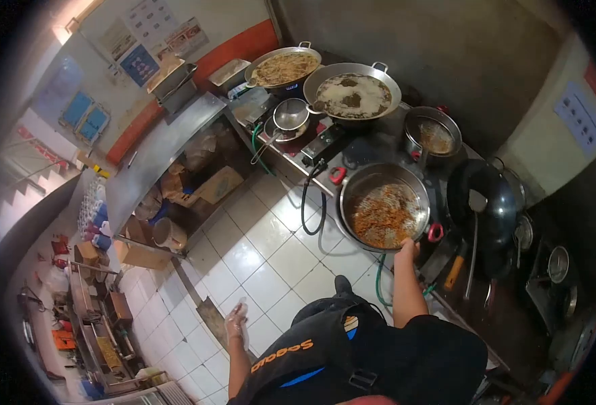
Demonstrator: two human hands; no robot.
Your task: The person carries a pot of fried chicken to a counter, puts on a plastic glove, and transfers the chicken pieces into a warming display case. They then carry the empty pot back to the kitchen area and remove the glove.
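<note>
My right hand point(407, 252) is closed at the near rim of a wide steel pot point(346, 219) with red handles. Whether it grips the rim or a utensil is hard to make out. Orange-brown food bits point(387, 212) lie inside the pot. Low over the tiled floor, my left hand point(235, 322) is held away from the stove with its fingers apart; something whitish and shiny shows at the fingertips, too blurred to name.
Two large woks, one with foamy oil point(354, 94) and one with frying food point(284, 69), stand at the back. A smaller pot point(433, 131), a dark wok point(477, 182) and a ladle point(475, 236) are on the right. A steel counter point(166, 152) stands left.
</note>
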